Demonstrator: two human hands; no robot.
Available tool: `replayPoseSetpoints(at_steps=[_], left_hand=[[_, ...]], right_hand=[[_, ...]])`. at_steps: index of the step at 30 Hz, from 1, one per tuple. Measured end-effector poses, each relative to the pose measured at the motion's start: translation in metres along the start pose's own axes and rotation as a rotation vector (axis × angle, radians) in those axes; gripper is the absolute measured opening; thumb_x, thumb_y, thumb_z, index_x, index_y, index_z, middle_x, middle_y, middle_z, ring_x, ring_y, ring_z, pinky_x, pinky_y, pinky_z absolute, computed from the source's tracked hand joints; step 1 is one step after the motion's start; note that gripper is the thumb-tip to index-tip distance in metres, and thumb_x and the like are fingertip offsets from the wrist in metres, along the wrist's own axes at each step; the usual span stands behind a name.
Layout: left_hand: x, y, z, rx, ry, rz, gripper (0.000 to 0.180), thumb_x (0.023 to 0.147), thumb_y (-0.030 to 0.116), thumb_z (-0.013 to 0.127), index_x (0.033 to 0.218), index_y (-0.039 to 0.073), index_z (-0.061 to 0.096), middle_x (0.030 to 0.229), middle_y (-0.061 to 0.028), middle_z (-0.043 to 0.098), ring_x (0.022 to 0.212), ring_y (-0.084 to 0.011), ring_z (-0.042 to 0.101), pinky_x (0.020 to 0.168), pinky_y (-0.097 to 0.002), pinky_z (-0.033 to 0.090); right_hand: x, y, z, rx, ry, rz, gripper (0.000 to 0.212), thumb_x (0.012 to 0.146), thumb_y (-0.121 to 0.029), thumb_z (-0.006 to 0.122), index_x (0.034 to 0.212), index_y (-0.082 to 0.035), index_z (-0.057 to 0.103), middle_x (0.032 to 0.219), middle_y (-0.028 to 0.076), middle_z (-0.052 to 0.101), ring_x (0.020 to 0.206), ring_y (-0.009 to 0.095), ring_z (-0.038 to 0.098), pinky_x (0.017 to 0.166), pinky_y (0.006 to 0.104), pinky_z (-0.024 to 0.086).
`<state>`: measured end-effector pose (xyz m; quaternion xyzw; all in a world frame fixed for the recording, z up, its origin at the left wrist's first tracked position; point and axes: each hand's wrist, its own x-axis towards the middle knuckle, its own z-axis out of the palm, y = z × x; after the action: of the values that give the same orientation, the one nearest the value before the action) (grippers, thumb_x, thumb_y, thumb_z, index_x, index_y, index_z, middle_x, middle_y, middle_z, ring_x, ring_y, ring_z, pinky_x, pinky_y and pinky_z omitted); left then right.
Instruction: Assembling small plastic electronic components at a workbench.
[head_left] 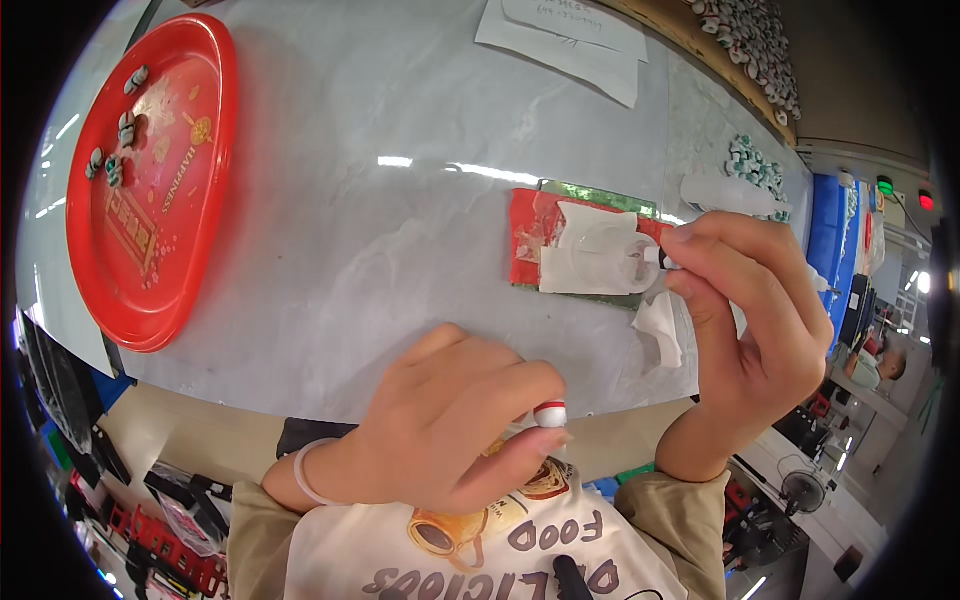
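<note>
A small white bead with a red band (pixel 550 413) is pinched between thumb and forefinger of the left hand (pixel 445 425), near the table's front edge. A thin dark-tipped tool (pixel 660 259) is gripped by the closed right hand (pixel 750 320) above a red pad (pixel 528 240). A red tray (pixel 150 180) with some beads is seen far left

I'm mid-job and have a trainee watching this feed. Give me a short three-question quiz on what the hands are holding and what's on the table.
1. True or false: the left hand pinches a small red-and-white bead between thumb and fingertips.
2. Where does the red tray lie? A) at the table's left side B) under the right hand C) on the paper sheets
3. Fill in: the right hand holds a thin tool whose black-and-white tip is over the ____ pad.

Key: 1 true; 2 A; 3 red.
</note>
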<state>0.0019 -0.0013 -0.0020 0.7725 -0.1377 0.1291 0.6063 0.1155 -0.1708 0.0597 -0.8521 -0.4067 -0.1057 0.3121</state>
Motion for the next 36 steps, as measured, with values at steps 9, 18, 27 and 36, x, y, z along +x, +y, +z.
replayPoseSetpoints(at_steps=[9,18,27,36], left_hand=[[0.000,-0.002,-0.002,-0.001,-0.048,0.003,0.025,0.073,0.013,0.066,0.094,0.004,0.056,0.071,-0.0014,0.060,0.053,-0.0159,0.047,0.053,-0.0292,0.034],[0.001,0.000,-0.003,0.029,-0.080,0.010,0.027,0.070,0.012,0.068,0.093,0.004,0.058,0.072,-0.0020,0.059,0.056,-0.0166,0.048,0.054,-0.0293,0.036],[0.003,0.001,0.000,0.004,-0.006,-0.003,0.031,0.065,0.006,0.070,0.093,0.003,0.058,0.072,-0.0039,0.054,0.057,-0.0178,0.049,0.054,-0.0286,0.034],[-0.001,0.001,-0.002,0.032,-0.044,-0.004,0.032,0.068,0.003,0.066,0.098,0.003,0.055,0.082,-0.0047,0.061,0.057,-0.0177,0.050,0.055,-0.0301,0.037]], right_hand=[[0.006,-0.006,0.005,-0.075,-0.003,0.030,0.016,0.060,0.006,0.069,0.074,0.004,0.062,0.074,0.014,0.063,0.065,0.020,0.059,0.057,0.0258,0.045],[0.006,-0.004,0.009,-0.091,0.021,-0.090,0.020,0.055,0.003,0.071,0.073,0.004,0.061,0.071,0.012,0.062,0.063,0.022,0.058,0.055,0.0266,0.045],[0.007,-0.004,0.011,-0.078,0.059,-0.111,0.019,0.055,0.002,0.070,0.072,0.002,0.061,0.069,0.012,0.061,0.062,0.022,0.058,0.055,0.0278,0.045],[0.002,-0.004,0.001,-0.025,0.026,-0.071,0.022,0.053,0.008,0.068,0.073,0.002,0.061,0.071,0.012,0.063,0.064,0.022,0.060,0.056,0.0274,0.045]])
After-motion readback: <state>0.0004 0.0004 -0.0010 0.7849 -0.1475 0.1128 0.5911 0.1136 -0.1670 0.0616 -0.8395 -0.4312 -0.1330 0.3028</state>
